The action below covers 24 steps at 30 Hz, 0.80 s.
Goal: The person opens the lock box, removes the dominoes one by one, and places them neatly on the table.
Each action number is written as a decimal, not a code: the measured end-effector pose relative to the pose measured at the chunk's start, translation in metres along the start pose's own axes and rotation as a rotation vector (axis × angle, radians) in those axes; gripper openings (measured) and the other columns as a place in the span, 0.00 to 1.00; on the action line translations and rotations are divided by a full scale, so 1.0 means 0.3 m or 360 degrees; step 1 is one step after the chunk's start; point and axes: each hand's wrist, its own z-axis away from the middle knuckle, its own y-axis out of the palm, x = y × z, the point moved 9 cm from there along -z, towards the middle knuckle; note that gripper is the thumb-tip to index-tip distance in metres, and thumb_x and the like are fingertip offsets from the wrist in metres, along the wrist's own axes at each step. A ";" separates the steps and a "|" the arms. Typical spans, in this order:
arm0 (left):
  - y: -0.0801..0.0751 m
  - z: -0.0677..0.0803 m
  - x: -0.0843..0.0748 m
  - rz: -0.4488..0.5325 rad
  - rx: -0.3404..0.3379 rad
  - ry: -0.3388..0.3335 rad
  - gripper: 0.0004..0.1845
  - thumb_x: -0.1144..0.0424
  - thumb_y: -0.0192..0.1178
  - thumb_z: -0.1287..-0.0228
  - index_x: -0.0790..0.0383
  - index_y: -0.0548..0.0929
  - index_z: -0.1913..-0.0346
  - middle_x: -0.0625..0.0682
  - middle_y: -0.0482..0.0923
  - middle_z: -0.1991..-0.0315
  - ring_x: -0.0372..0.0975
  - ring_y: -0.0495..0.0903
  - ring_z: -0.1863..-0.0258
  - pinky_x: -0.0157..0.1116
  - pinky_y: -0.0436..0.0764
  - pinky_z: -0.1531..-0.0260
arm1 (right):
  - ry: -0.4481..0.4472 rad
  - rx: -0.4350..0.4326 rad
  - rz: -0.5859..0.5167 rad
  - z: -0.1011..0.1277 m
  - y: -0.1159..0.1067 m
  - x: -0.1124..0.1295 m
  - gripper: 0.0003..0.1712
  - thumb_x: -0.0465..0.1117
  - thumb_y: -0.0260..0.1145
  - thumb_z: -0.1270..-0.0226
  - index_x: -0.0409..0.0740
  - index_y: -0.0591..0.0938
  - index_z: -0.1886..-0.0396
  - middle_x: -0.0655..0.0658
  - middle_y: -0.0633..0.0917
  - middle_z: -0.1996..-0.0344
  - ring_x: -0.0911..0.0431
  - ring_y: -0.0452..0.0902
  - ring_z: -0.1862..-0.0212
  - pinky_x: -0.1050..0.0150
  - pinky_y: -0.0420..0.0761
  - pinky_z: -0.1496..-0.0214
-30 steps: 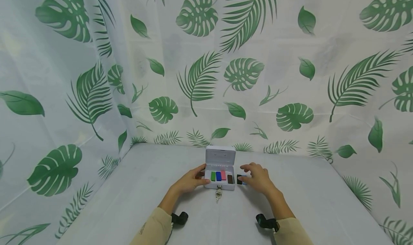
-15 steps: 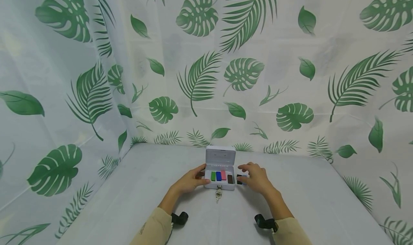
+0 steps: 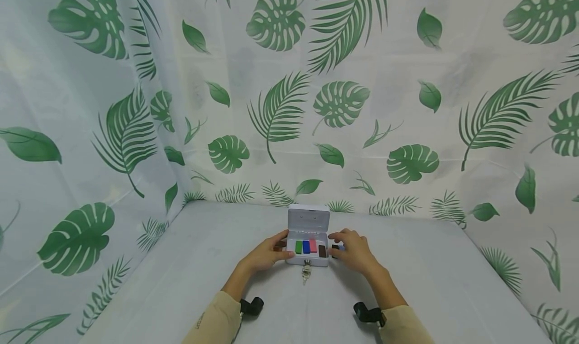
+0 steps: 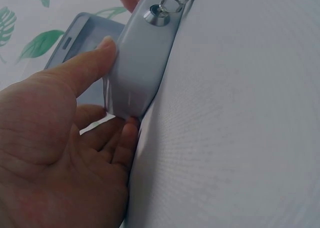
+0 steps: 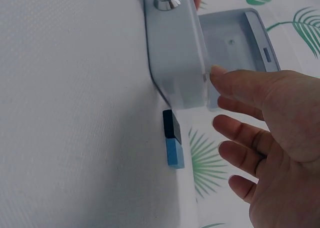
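Note:
A small white lockable metal cash box [image 3: 307, 262] stands with its lid [image 3: 309, 219] raised. Inside lie a green block [image 3: 299, 247], a blue block [image 3: 306, 246], a pink block [image 3: 313, 245] and a dark brown block [image 3: 322, 251]. Keys [image 3: 306, 272] hang from the front lock. My left hand [image 3: 266, 253] grips the box's left side, thumb on the rim and fingers against the wall. My right hand [image 3: 356, 252] holds nothing; its fingers are spread and its thumb tip is at the box's right rim. Below it, a black block [image 5: 171, 125] and a light blue block [image 5: 174, 153] touch on the table.
A white cloth covers the table [image 3: 294, 309]. Behind it hangs a white curtain [image 3: 289, 183] with green leaf prints, which also runs along both sides. Black wrist cameras [image 3: 252, 307] are strapped to both forearms.
My right hand has moved left, from over the black and light blue blocks to the box's right edge. My left hand, the box and its blocks have stayed put.

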 end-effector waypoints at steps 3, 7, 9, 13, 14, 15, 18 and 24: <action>-0.001 0.001 0.001 0.0000 -0.0004 -0.0009 0.44 0.51 0.67 0.28 0.55 0.58 0.17 0.59 0.74 0.28 0.52 0.74 0.30 0.55 0.72 0.30 | -0.0002 -0.0004 -0.0003 0.000 0.001 0.004 0.20 0.45 0.77 0.35 0.45 0.89 0.45 0.44 0.88 0.55 0.49 0.77 0.54 0.43 0.70 0.47; 0.001 0.002 -0.001 0.0022 -0.0005 -0.0008 0.44 0.52 0.67 0.28 0.56 0.58 0.17 0.59 0.73 0.28 0.52 0.74 0.29 0.56 0.71 0.30 | -0.0033 -0.0010 -0.0026 0.001 0.004 0.020 0.20 0.45 0.77 0.36 0.46 0.89 0.45 0.43 0.87 0.53 0.48 0.78 0.51 0.43 0.70 0.46; 0.003 0.003 -0.003 0.0037 -0.0002 -0.0004 0.44 0.52 0.67 0.28 0.56 0.58 0.17 0.59 0.73 0.27 0.53 0.74 0.29 0.56 0.71 0.30 | -0.0051 -0.0017 -0.0038 0.000 0.006 0.029 0.20 0.44 0.77 0.36 0.47 0.89 0.45 0.43 0.87 0.52 0.47 0.78 0.50 0.43 0.70 0.46; 0.007 0.005 -0.008 0.0052 0.0001 -0.0002 0.43 0.53 0.67 0.28 0.55 0.58 0.17 0.59 0.73 0.27 0.53 0.73 0.29 0.56 0.71 0.30 | -0.0052 -0.0019 -0.0030 -0.004 0.016 0.039 0.18 0.45 0.78 0.36 0.48 0.90 0.47 0.43 0.86 0.52 0.46 0.78 0.48 0.42 0.71 0.46; 0.007 0.005 -0.008 0.0048 0.0000 -0.0004 0.43 0.53 0.67 0.28 0.55 0.58 0.17 0.59 0.73 0.27 0.53 0.73 0.29 0.56 0.71 0.30 | -0.0049 -0.0018 -0.0024 -0.006 0.019 0.041 0.17 0.45 0.78 0.36 0.48 0.91 0.48 0.42 0.86 0.52 0.45 0.78 0.48 0.42 0.71 0.47; 0.007 0.005 -0.007 0.0044 0.0000 -0.0007 0.43 0.52 0.67 0.28 0.55 0.58 0.17 0.59 0.73 0.27 0.53 0.73 0.29 0.56 0.72 0.30 | -0.0038 -0.0012 -0.0019 -0.008 0.022 0.041 0.17 0.44 0.78 0.36 0.49 0.91 0.49 0.42 0.86 0.52 0.45 0.78 0.48 0.42 0.71 0.46; 0.007 0.005 -0.004 0.0028 -0.0003 -0.0018 0.44 0.51 0.67 0.28 0.55 0.58 0.17 0.59 0.73 0.27 0.53 0.73 0.29 0.57 0.72 0.30 | -0.0017 0.0007 -0.0005 -0.013 0.029 0.041 0.15 0.44 0.78 0.37 0.50 0.91 0.51 0.42 0.87 0.53 0.45 0.78 0.48 0.42 0.71 0.47; 0.003 0.005 -0.004 0.0033 -0.0003 -0.0019 0.44 0.51 0.67 0.28 0.54 0.58 0.17 0.59 0.70 0.25 0.54 0.71 0.27 0.57 0.70 0.29 | 0.0001 0.0029 -0.0015 -0.020 0.032 0.041 0.14 0.44 0.78 0.37 0.50 0.92 0.51 0.42 0.87 0.53 0.45 0.79 0.49 0.43 0.70 0.47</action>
